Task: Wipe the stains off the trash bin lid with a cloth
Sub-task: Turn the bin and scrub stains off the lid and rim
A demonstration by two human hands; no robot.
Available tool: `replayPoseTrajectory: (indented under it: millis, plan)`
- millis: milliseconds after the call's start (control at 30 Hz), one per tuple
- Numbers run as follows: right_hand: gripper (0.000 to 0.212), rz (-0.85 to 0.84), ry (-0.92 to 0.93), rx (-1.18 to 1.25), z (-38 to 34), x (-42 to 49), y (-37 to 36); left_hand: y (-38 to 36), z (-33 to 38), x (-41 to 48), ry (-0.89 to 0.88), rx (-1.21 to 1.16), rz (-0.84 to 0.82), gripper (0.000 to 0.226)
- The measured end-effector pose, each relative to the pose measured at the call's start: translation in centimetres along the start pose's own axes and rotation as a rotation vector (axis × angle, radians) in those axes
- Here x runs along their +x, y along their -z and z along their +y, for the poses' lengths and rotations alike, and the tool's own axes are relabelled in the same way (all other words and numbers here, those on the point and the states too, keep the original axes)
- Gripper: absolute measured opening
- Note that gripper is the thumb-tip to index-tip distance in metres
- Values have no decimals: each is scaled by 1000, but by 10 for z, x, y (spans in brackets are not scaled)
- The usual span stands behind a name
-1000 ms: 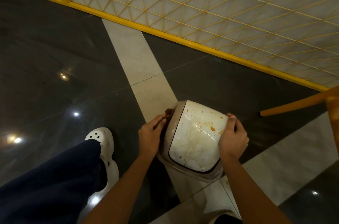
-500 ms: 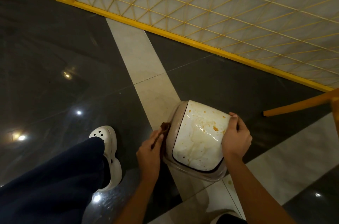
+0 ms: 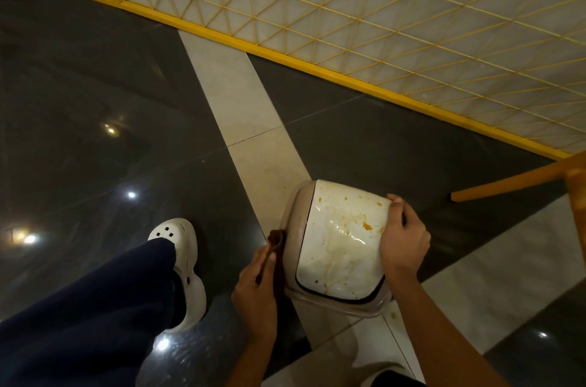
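Head view, left grip point(image 3: 257, 286) holds cloth point(image 3: 275, 239) beside lid point(image 3: 342, 247)

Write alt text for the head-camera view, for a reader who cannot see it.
A person's right hand grips the edge of a stained white trash bin lid while the left hand holds a brown cloth beside it. A white clog stands on the dark tiled floor.

Surface finish as observed. The white plastic trash bin lid point(image 3: 342, 244) is smooth and glossy with a wet sheen, smeared with orange-brown stains. The beige plastic surround point(image 3: 296, 221) is smooth and duller. The brown cloth point(image 3: 275, 242) is soft, matt and crumpled. The dark floor tiles point(image 3: 95, 101) are polished and mirror-glossy. The pale floor strip point(image 3: 241, 101) is stone-like with a satin finish. The orange chair leg point(image 3: 507, 184) appears to be matt wood.
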State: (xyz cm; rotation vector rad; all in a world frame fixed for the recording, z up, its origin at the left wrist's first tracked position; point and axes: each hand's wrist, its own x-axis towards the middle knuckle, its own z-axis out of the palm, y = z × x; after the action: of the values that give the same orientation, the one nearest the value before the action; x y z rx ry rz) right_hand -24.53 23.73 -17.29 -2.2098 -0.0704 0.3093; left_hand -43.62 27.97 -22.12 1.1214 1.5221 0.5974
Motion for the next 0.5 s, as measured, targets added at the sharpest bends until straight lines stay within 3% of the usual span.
replayPoseTrajectory:
  millis: [333, 500]
  plan:
    - [31, -6, 6, -14, 2, 2, -1, -27, 40, 44, -122, 1, -102, 28]
    - [31, -10, 2, -2, 3, 2, -1, -13, 10, 23, -95, 16, -34, 28]
